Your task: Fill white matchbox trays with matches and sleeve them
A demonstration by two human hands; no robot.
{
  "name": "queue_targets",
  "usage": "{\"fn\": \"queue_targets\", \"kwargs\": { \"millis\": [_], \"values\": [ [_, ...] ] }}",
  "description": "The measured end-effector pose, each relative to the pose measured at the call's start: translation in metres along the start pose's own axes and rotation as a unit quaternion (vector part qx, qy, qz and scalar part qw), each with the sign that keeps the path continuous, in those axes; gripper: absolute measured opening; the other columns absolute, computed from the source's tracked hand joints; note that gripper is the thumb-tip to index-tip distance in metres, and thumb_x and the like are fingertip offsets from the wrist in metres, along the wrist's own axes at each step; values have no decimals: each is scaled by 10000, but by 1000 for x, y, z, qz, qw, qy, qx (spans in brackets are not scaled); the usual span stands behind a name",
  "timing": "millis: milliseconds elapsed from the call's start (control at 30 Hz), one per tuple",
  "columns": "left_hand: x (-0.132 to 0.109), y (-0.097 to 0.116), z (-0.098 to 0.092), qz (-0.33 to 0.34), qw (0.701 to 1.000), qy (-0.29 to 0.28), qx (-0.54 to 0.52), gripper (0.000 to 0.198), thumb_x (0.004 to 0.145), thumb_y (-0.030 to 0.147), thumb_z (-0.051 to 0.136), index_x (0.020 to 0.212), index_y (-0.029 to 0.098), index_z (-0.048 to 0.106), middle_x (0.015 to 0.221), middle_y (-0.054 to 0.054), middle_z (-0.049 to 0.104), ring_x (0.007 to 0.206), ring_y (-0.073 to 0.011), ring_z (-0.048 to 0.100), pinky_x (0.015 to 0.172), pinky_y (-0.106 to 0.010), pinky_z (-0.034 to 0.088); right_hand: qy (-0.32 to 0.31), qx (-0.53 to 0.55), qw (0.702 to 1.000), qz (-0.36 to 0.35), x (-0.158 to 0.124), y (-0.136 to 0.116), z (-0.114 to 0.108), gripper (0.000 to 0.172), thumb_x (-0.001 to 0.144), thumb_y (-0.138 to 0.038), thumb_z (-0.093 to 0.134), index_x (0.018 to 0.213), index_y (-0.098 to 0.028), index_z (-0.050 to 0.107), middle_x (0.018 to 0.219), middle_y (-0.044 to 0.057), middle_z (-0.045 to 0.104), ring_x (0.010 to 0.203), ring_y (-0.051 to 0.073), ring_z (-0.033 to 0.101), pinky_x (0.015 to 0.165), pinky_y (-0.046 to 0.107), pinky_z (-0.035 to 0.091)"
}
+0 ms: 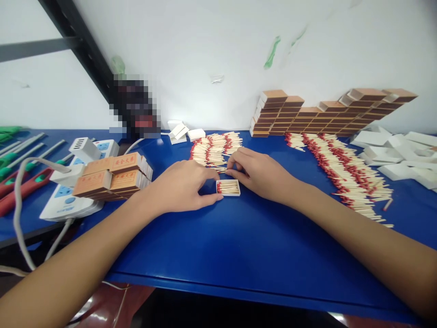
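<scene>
A small white matchbox tray filled with red-tipped matches lies on the blue table. My left hand rests beside it, thumb and fingers closed against the tray's left end. My right hand is just right of the tray, its fingers pinched on a few matches at the near edge of a loose pile of matches.
A long heap of matches lies at the right, with white inner trays beyond. Stacked brown matchbox sleeves line the wall. Filled orange matchboxes sit on white power strips at the left, near red and green tools.
</scene>
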State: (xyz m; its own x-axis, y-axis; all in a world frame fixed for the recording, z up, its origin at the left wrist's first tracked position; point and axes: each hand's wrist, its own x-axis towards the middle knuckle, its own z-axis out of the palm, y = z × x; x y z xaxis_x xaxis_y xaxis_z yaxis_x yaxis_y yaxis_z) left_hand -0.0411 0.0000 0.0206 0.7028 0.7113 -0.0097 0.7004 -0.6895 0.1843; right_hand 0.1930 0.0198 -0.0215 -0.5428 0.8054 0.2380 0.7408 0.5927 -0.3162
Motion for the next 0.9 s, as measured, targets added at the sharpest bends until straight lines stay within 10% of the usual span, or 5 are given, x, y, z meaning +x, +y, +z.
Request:
{"fn": "queue_targets", "kwargs": {
  "millis": [900],
  "values": [
    [1, -1, 3, -14, 1000, 25, 3, 347, 928, 495, 656, 1070, 197, 764, 688, -3, 647, 588, -147, 545, 579, -292, 293, -21, -124, 992, -31, -20, -19, -25, 130, 1060, -259, 523, 989, -185, 604, 1033, 77, 660, 687, 164, 587, 580, 310, 329]
  ]
}}
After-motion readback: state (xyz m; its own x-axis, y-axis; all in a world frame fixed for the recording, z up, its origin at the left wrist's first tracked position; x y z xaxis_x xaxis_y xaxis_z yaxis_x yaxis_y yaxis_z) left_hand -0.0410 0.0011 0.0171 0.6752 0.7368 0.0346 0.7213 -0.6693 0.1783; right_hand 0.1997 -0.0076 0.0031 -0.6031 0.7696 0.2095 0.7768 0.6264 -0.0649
